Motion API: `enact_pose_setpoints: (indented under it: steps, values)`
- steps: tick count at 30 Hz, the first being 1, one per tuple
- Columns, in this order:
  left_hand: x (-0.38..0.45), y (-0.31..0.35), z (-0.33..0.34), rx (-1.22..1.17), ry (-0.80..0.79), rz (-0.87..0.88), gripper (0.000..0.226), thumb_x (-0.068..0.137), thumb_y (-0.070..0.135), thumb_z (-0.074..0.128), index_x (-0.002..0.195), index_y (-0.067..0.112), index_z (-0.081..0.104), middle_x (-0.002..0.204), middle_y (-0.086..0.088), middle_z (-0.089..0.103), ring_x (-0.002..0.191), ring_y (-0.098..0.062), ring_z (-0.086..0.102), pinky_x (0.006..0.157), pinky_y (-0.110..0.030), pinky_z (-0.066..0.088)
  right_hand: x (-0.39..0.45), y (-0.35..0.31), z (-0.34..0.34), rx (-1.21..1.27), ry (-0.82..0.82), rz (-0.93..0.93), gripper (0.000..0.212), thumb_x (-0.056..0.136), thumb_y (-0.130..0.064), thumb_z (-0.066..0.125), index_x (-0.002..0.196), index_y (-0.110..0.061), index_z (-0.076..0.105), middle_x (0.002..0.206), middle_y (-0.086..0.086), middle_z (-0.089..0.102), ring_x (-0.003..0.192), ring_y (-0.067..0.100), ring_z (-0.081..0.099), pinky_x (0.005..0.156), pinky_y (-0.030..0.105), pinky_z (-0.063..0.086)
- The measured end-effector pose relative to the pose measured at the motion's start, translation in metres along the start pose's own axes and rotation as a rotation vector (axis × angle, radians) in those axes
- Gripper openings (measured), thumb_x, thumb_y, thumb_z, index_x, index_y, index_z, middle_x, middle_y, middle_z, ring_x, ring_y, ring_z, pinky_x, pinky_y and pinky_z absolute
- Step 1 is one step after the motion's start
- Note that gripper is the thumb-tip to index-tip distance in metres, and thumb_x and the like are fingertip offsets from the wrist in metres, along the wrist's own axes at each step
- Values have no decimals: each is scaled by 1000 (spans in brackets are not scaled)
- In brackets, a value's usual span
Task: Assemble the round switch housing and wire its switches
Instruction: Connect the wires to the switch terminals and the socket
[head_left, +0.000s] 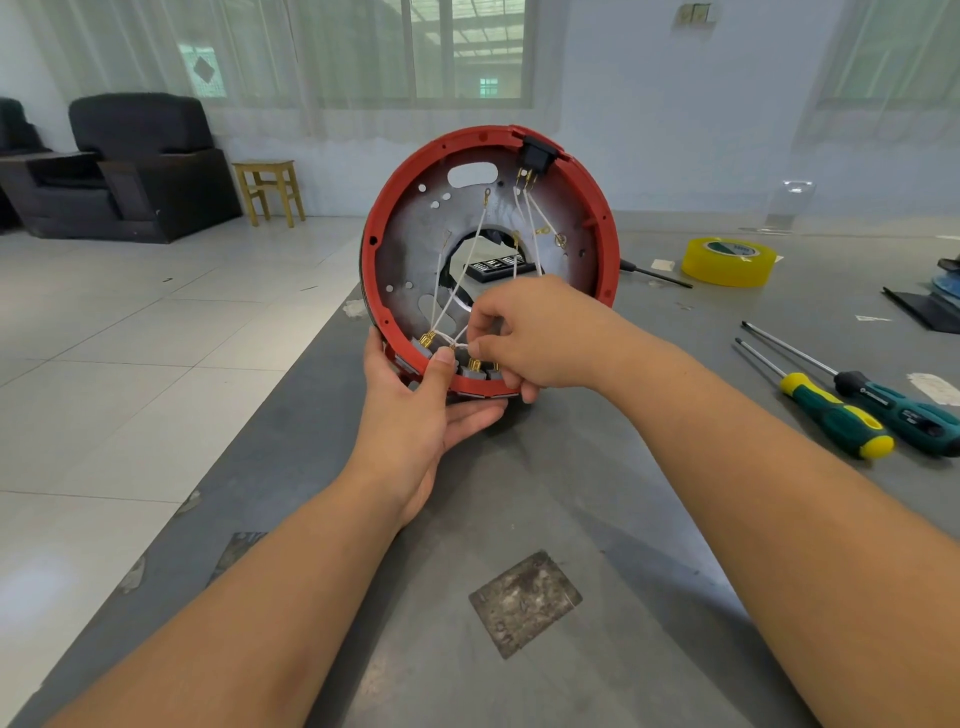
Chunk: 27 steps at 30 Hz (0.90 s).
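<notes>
I am holding the red round switch housing (491, 218) tilted on edge above the grey table (519, 519). My left hand (415, 410) is cupping its bottom rim, thumb pressing by the grey switches (475, 370). My right hand (530, 332) is pinching a white wire (470, 347) there (terminal hidden). I judge that tugging risks unseating neighbouring spade connectors or tipping the housing.
</notes>
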<state>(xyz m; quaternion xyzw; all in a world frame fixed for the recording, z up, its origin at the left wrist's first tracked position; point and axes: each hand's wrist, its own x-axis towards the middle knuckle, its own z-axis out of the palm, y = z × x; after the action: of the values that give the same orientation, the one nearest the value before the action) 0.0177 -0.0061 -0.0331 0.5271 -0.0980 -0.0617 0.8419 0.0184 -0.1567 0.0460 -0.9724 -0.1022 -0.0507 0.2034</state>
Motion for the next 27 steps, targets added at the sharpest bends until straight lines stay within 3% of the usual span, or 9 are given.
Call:
enact_pose_setpoints:
  steps: [10,15,19,24,27]
  values:
    - [0,-2,2,-23,29,30,55,109,10,55,154,34,34,134,-15,67,91,-47,77,76,-50,66,0,-2,-1,-136,-17,-14,12,102,-32,59,93,-25,65,66,-3,70,43,5,65,74,36,60]
    - [0,-1,2,-10,35,36,53,109,8,55,153,31,36,134,-14,67,92,-45,78,76,-52,66,0,-3,-2,-249,22,-37,14,102,-36,58,93,-27,65,73,-6,66,43,2,61,72,37,59]
    - [-1,-1,2,-13,35,28,51,109,8,55,151,30,37,133,-15,67,93,-46,77,75,-50,66,0,-3,1,-295,56,-44,14,101,-38,57,95,-28,66,82,-7,64,53,2,53,74,38,59]
    - [0,2,1,-17,19,17,47,109,10,56,147,31,40,131,-17,68,92,-46,77,71,-43,66,-3,0,-2,-162,36,-27,14,100,-41,58,94,-28,62,69,-9,65,44,6,65,64,31,55]
    - [2,3,-1,-5,19,16,44,109,12,56,145,33,41,130,-18,68,92,-46,77,71,-42,66,-3,5,-7,-150,47,-16,14,98,-42,61,95,-27,62,72,-10,63,52,8,65,70,34,57]
